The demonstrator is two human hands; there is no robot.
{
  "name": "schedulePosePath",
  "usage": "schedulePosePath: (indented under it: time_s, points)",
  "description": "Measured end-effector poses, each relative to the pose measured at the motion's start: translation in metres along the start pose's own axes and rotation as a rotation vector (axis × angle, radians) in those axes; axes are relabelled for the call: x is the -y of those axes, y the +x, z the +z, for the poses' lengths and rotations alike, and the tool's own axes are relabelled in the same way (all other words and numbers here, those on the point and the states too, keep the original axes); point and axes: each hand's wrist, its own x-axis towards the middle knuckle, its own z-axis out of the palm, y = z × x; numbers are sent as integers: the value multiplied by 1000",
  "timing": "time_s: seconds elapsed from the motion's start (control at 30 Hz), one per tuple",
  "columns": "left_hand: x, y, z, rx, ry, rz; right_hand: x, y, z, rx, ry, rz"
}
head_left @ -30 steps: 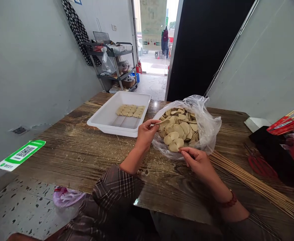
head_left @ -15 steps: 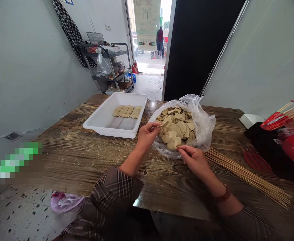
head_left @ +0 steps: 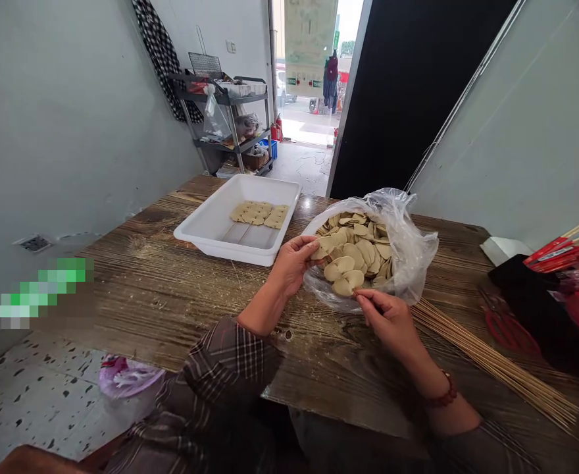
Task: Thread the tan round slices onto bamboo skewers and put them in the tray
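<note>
My left hand pinches a thin beige slice between thumb and fingers at the near left of a clear plastic bag. Inside the bag lies a heap of similar round slices. My right hand is closed on a thin wooden skewer, mostly hidden by the fingers, whose slices are threaded at its tip over the bag's near edge. To the left, a white plastic tray holds several skewers of flat slices.
A bundle of bare wooden skewers lies at the right of the wooden table. Red-handled scissors and a black box with red packets are beyond it. A shelf cart stands by the doorway.
The left hand's slice has turned to lie flatter, facing me, close to the threaded slices. My right hand keeps its grip on the skewer. The view has shifted slightly left.
</note>
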Motion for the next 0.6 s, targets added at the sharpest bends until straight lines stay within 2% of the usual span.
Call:
schedulePosePath:
  time_s: [0.6]
  points:
    - [-3,-2,-1,-37,-100,-80,-4,-3,0,-6,38,6]
